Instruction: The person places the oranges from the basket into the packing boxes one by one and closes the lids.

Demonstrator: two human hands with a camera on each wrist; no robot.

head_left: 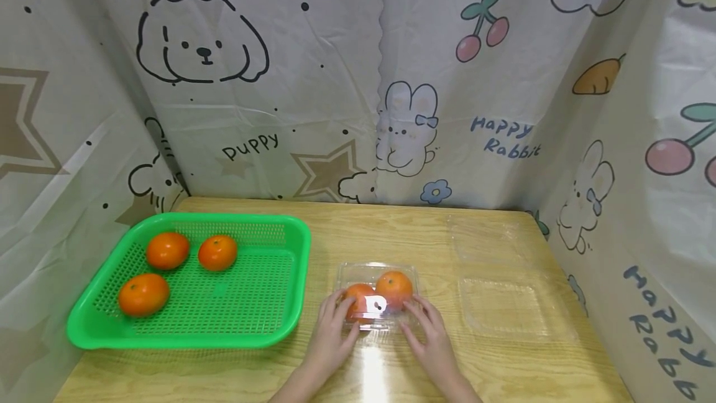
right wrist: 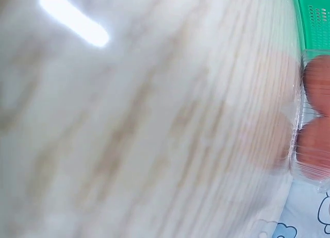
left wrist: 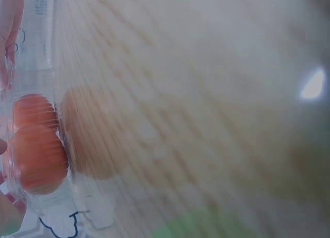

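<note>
A clear plastic fruit box (head_left: pixel 377 266) stands on the table in front of me, with two oranges (head_left: pixel 394 288) inside. My left hand (head_left: pixel 330 334) grips its left front corner, thumb at the front edge and fingers over the side. At the right front corner my right hand (head_left: pixel 431 341) holds it in the same manner. Light glares off the clear plastic over the fruit; whether the lid is latched I cannot tell. The left wrist view shows the oranges (left wrist: pixel 41 158) through ribbed plastic, with fingertips at the left edge. In the right wrist view the oranges (right wrist: pixel 315 145) show at the right edge, without my hand.
On the left, a green plastic basket (head_left: pixel 302 266) holds three oranges (head_left: pixel 143 295). Clear plastic containers (head_left: pixel 503 306) lie at the right of the wooden table (head_left: pixel 391 229). Printed curtains (head_left: pixel 324 92) close off the back and both sides.
</note>
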